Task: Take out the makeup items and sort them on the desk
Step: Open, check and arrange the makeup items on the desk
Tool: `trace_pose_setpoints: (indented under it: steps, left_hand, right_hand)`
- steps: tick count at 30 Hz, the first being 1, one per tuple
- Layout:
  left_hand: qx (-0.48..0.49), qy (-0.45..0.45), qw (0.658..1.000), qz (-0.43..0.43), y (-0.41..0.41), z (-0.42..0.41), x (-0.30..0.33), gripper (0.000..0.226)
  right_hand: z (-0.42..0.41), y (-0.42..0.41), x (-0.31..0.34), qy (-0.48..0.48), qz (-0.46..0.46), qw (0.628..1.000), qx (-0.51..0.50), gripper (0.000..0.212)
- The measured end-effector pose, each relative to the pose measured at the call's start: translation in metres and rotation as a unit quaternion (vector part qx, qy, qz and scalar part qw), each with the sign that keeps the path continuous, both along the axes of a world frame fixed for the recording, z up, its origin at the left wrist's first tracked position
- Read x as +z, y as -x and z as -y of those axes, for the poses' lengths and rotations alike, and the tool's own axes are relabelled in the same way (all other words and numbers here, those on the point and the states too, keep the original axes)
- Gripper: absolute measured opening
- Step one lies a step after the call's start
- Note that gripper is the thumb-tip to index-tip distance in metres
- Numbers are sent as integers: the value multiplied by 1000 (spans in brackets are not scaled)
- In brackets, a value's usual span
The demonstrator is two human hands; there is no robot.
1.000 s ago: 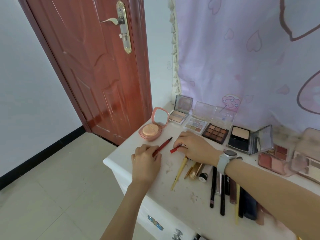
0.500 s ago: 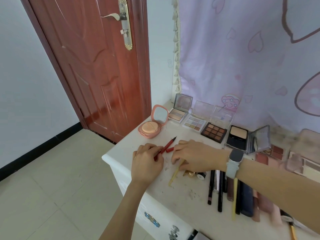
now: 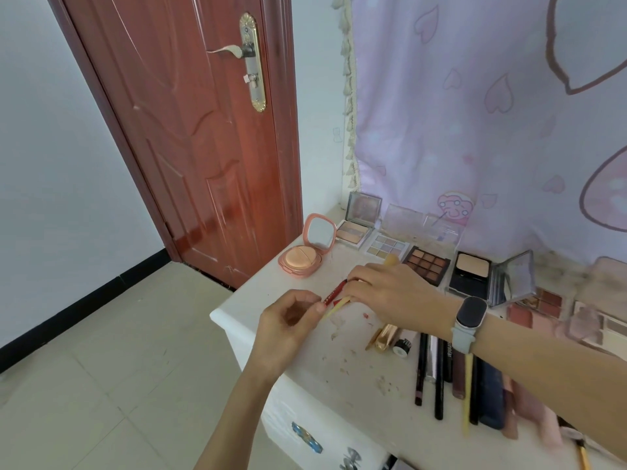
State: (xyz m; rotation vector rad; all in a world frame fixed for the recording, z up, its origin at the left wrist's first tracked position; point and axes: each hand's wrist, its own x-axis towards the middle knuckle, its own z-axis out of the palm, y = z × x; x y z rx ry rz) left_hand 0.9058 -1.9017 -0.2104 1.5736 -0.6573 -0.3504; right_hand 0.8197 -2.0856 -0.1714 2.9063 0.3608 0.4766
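Note:
A thin red pencil (image 3: 334, 291) lies slanted near the white desk's (image 3: 359, 374) left front corner. My left hand (image 3: 288, 322) pinches its near end between thumb and fingers. My right hand (image 3: 390, 293), with a watch on the wrist, reaches across from the right and lies over the pencil's far tip. Its fingers hold a slim yellow stick (image 3: 336, 307), whose far end pokes out behind the hand. A small red cap (image 3: 338, 302) shows at the fingertips between the pencil and the stick.
An open pink compact (image 3: 300, 261) stands at the back left. Several open palettes (image 3: 427, 264) line the back by the curtain. A gold tube (image 3: 385, 337) and a row of pencils (image 3: 437, 378) lie under my right forearm. A red door (image 3: 203, 147) is left of the desk.
My right hand has moved back and left, and the yellow stick has come up off the desk with it. My left hand has slid toward the red pencil's near end.

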Motion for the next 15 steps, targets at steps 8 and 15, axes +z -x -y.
trace_pose_setpoints:
  steps: [8, 15]
  left_hand:
    - [108, -34, 990, 82, -5, 0, 0, 23]
    - [238, -143, 952, 131, -32, -1, -18, 7]
  right_hand:
    - [-15, -8, -1, -82, 52, 995, -9, 21]
    - [36, 7, -18, -220, -5, 959, -178, 24]
